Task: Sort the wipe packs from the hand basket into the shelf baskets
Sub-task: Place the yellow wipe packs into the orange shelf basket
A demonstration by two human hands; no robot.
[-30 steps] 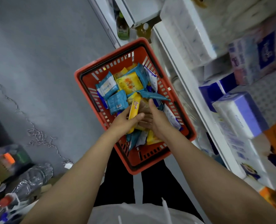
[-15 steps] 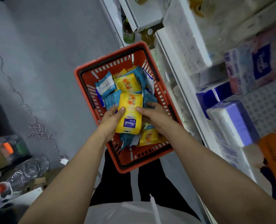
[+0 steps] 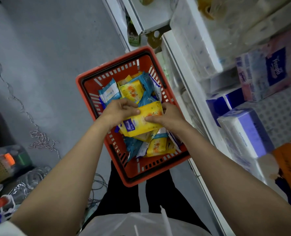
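Left hand (image 3: 119, 111): fingers pinch the yellow wipe pack's (image 3: 141, 121) left edge.
Right hand (image 3: 166, 119): fingers grip its right end.
Change: pack turned from upright to crosswise, apparently lifted above the pile.
Hand basket (image 3: 90, 77): many packs remain.

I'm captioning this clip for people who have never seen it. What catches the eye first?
The red hand basket on the grey floor, heaped with yellow and blue wipe packs. Above it, the left hand and right hand grip a yellow wipe pack between them. Tissue packs fill the white shelves at right.
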